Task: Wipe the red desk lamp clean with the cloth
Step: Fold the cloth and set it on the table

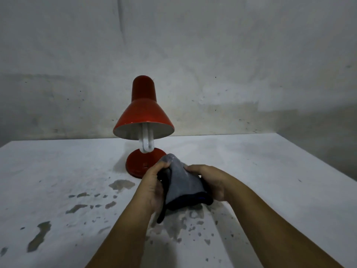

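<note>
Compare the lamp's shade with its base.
The shade is a tall cone with a cylindrical cap, open toward the camera and white inside; the base is a low, flat dome. The shade is raised and fully in view; the base sits on the white table, partly hidden by the grey cloth. Both are glossy red.

The desk lamp (pixel 143 120) stands upright on the table (pixel 58 171), toward its far edge and near the middle of its width, with the wall (pixel 193 45) behind it. Its shade (pixel 144 116) sits above the round base (pixel 140 164), opening forward and down, and the bulb (pixel 147 141) hangs out of the shade just over the base. In front of the lamp and slightly to its right, the cloth (pixel 180 182) is held above the table between two hands: the left hand (pixel 153 185) grips its left side, the right hand (pixel 209 181) its right side. The cloth's far tip overlaps the near right rim of the base.
</note>
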